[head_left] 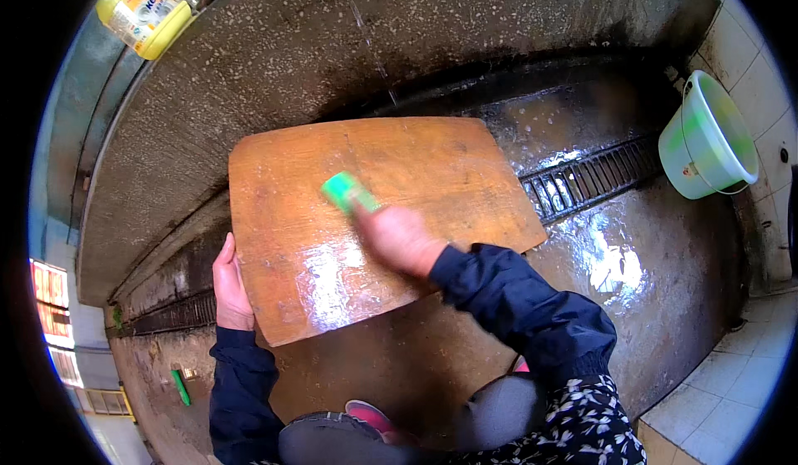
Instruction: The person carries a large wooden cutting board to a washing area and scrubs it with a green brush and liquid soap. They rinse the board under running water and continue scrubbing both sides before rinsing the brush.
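One left hand (231, 289): holding wooden board (432, 191), centre-left
One right hand (397, 237): grasping green tool (341, 191), centre
Strokes: best flat, along grain

A brush (339, 191) sits, apparently, on the board (416, 153), a bucket (700, 145) right, a bottle (145, 12) behind left.

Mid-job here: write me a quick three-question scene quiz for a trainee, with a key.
1. Multiple choice: relative to the wooden board, where is the bucket in this view? A) left B) right C) on top of it
2. True or false: the right grip holds a green object.
3. Fill in: a dark, slotted ____ runs along the wet floor.

Key: 1. B; 2. True; 3. grate
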### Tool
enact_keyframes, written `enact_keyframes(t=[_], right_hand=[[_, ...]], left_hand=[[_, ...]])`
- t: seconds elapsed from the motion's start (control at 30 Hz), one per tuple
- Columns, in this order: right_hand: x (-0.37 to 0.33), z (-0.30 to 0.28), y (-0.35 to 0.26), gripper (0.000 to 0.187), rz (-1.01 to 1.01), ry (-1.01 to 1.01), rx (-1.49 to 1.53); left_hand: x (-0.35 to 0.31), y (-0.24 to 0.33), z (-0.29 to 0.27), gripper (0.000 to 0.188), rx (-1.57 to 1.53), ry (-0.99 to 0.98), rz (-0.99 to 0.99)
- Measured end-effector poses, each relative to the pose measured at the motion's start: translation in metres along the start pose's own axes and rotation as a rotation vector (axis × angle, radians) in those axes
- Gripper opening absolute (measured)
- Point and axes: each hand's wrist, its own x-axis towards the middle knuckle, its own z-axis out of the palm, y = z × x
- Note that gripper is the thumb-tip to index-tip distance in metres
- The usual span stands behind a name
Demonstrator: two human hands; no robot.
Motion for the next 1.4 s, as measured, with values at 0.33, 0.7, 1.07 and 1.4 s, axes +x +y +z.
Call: enact_keyframes(t=[0.33,0.7,1.07,1.4], right_hand=[[-0.012,-0.024,0.237,0.040,0.811,-0.005,-0.092],[0.042,-0.005,-0.050,0.047,-0.264,0.021,0.058],[-0.011,-0.007,-0.079,0.054,-0.308,0.025,0.046],[-0.197,-0.009,0.117,0.059,0.508,0.064,-0.228]], left_hand=[[0.009,-0.005,-0.002,0.043,-0.088,-0.024,0.030],[-0.006,0.005,0.002,0.045,-0.063,0.053,0.021],[0.005,-0.002,-0.014,0.045,0.045,0.123,0.096],[0.013,-0.021,-0.042,0.045,-0.019,-0.007,-0.047]])
